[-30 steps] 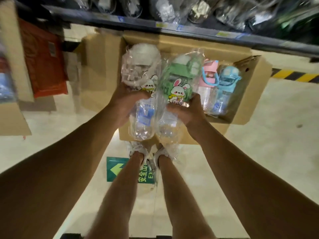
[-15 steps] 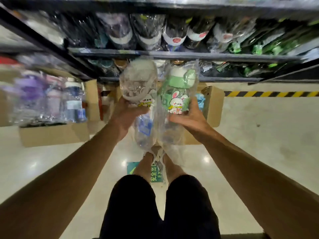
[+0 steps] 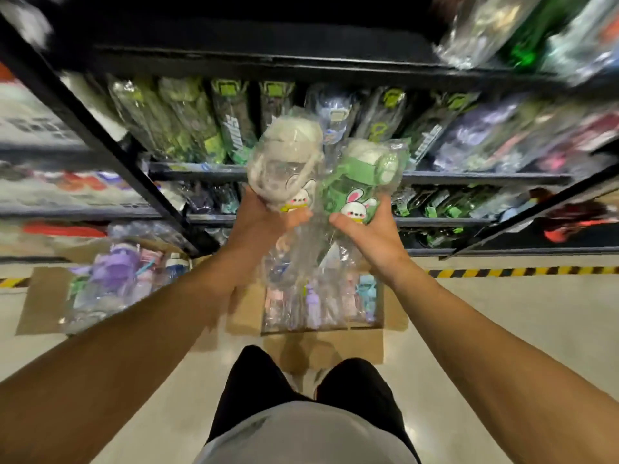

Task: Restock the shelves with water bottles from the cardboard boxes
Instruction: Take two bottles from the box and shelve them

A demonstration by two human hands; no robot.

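My left hand [image 3: 258, 219] grips a white-lidded water bottle [image 3: 284, 159] wrapped in clear plastic, with a rabbit picture on it. My right hand [image 3: 371, 232] grips a green-lidded water bottle [image 3: 361, 175] in the same kind of wrap. Both bottles are held up side by side in front of the black shelves [image 3: 469, 178]. Below them on the floor stands an open cardboard box [image 3: 328, 343] holding several wrapped bottles in pink, purple and blue.
The shelves hold rows of wrapped green and dark bottles [image 3: 231, 122]. A second open cardboard box [image 3: 37, 296] with purple and blue bottles lies on the floor at left. Yellow-black tape [image 3: 519, 272] runs along the floor. My legs [image 3: 301, 380] stand behind the middle box.
I have stood up from the box. Both hands rose with the two bottles from just above the box to shelf height. The view swung up toward the shelves.
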